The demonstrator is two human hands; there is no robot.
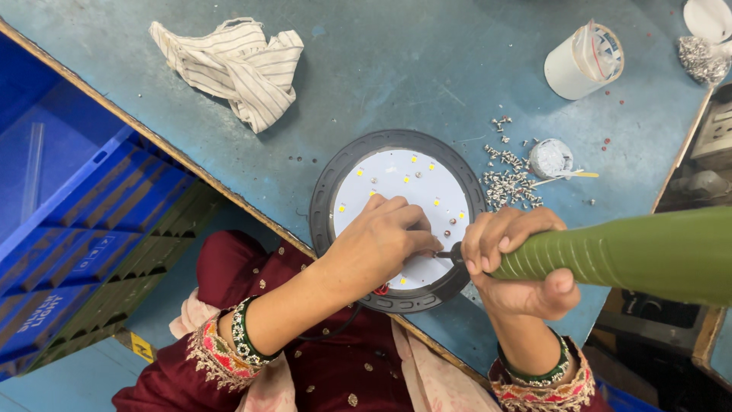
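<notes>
A green electric screwdriver [610, 255] is gripped tight in the right hand [518, 263], tip at the round LED light fixture [396, 217] on the blue bench [396, 69]. Fixture's white board is pinned by the left hand [377, 244], fingertips pinched together. Loose screws [509, 183] are scattered just beyond, striped rag [236, 65] and tape roll [583, 61] farther back.

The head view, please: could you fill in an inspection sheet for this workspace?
Surface: scuffed blue-grey worktable.
Job's things: round black lamp housing with white LED board; green ribbed electric screwdriver.
Clutter: striped cloth, loose small silver screws, white tape roll.
Hands: left hand steadies a spot on the board; right hand grips the screwdriver.
Cables: red wire at housing's edge.
Surroundings: blue plastic crates.
</notes>
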